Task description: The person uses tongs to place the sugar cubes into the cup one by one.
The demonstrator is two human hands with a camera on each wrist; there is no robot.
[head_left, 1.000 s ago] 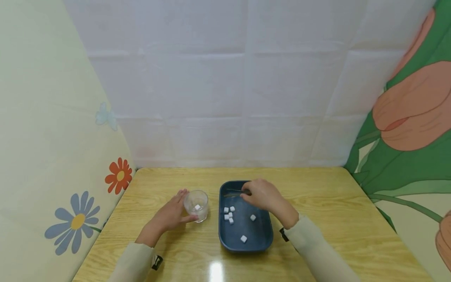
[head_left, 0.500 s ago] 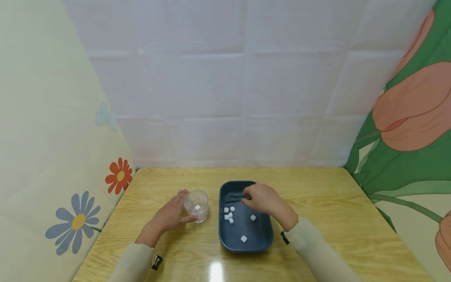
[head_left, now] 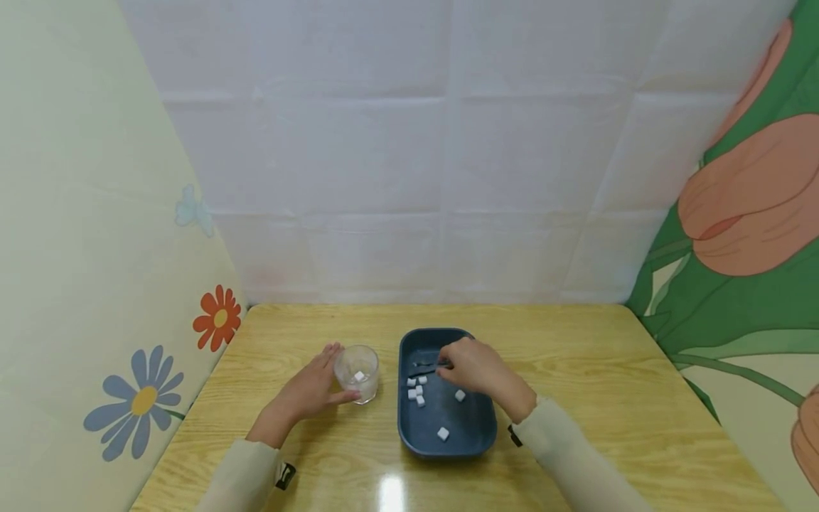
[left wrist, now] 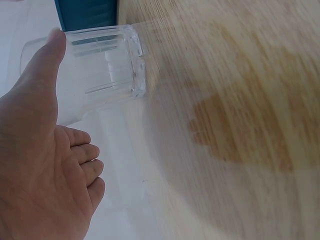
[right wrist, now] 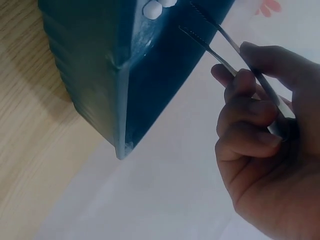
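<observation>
My left hand [head_left: 307,390] holds a clear glass [head_left: 369,388] upright on the table, thumb at the near side and fingers at the far side. Inside the glass sits a small white cube [head_left: 359,375]. In the left wrist view the thumb lies along the glass [left wrist: 100,65]. My right hand [head_left: 476,366] pinches metal tweezers [right wrist: 267,90] over the far end of a dark blue tray [head_left: 400,423]. The tips of the tweezers stand apart with nothing between them. Just nearer than the tips is a cluster of several white cubes [head_left: 419,390] in the tray.
Two more cubes lie apart in the tray, one to the right [head_left: 460,395] and one near the front [head_left: 443,433]. The wooden table [head_left: 563,334] backs onto a white cloth [head_left: 384,178], with floral cloths on both sides.
The right hand has brought the tweezers nearer, from the tray's far end toward the cube cluster. The left hand and the glass have stayed in place.
</observation>
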